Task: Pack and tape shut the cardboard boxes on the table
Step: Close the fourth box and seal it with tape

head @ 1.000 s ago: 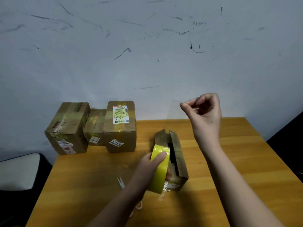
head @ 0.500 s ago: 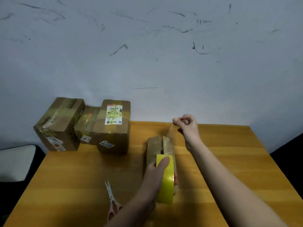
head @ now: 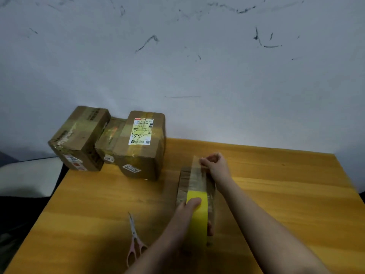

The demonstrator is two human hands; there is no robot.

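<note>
Left hand [head: 184, 211] grips yellow tape roll [head: 197, 216] on box [head: 184, 180], mid-desk [head: 276, 194]. Right hand [head: 216, 165], arm outstretched, pinches tape end at box's far edge.

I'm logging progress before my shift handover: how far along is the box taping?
Done: three taped brown cardboard boxes stand at the table's far left. In hand: the left hand grips the yellow tape roll while the right hand pinches a clear strip stretched along the top of the small cardboard box. Left: pressing it down and cutting it, probably with the pink-handled scissors.
</note>
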